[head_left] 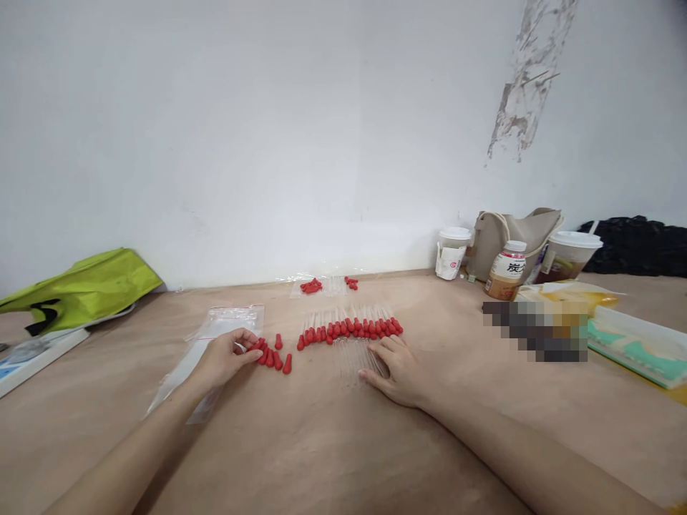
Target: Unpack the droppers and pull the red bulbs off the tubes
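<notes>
My left hand [228, 355] is at a small group of loose red rubber dropper bulbs [278, 360], its thumb and fingers closed around one bulb [257, 345] at the group's left end. My right hand [396, 368] rests over the right side of a bunch of clear glass dropper tubes [350, 361], thumb and fingertips apart and touching the tubes. Whether any tube is gripped under the palm is hidden. Just beyond the tubes lies a row of droppers [348, 327], red bulbs toward me and glass ends pointing at the wall.
Clear plastic bags [233, 318] lie beside my left forearm. A packet with red bulbs [311, 286] sits by the wall. Rightward stand a paper cup [452, 254], a bottle [506, 272], a beige bag [520, 232], a lidded drink [572, 256] and a tray [638, 350]. A lime-green bag [91, 290] is left.
</notes>
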Demonstrator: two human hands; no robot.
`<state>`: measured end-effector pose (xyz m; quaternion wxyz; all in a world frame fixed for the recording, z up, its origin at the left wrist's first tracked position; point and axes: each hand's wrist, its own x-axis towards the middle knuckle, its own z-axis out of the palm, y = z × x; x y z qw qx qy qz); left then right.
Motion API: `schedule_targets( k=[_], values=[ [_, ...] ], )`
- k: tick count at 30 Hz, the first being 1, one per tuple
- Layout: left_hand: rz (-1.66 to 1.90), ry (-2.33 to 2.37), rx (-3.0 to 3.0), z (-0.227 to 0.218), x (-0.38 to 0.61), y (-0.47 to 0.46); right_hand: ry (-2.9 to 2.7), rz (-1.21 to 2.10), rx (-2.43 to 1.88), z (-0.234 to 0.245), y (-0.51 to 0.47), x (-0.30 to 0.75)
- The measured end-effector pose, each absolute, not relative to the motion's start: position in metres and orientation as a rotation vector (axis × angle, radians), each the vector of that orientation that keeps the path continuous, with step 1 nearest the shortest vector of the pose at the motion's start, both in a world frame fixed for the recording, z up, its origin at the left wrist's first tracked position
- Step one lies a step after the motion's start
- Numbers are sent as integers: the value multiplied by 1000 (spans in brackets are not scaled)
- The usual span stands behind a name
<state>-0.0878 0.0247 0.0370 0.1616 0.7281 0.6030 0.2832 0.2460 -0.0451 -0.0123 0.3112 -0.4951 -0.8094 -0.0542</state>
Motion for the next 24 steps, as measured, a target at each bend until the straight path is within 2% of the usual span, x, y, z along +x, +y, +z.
schedule_targets(
  k=[9, 16, 24],
  values=[
    [784, 1887, 2194, 43, -88, 25, -2172, -159, -1321, -10, -48, 247],
    [617, 1731, 2559, 47, -42, 18, -1975, -66, -1356, -14, -42, 251],
    [580, 1782, 2538, 41, -16, 33, -1878, -59, -1295, -15, -41, 256]
  ],
)
